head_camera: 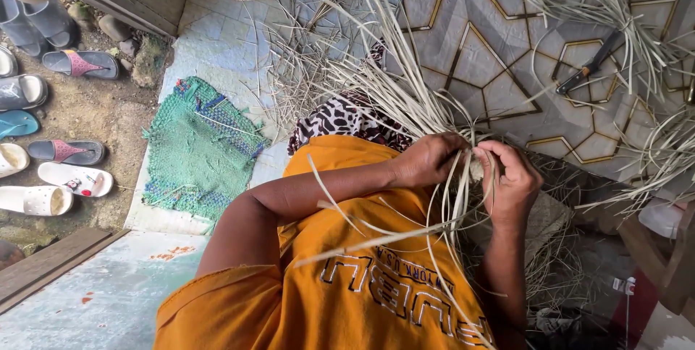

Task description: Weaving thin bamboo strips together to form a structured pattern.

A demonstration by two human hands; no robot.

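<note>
**Keeping the strips tight**

On the far left, sandals (69, 64) lie on the dirt, with a green mat (199, 151) beside them. In the middle, our left hand (428, 160) curls around a bunch of pale strips (405, 89), fingers pressed together on it. Just beside it, our right hand (512, 180) pinches a few strips between thumb and fingers. The bunch sits over our lap, and its long ends fan out across the patterned floor (499, 10). We think a firm left grip and a gentle pull work best, so nothing slips loose. A knife (588, 66) lies far right.
</note>
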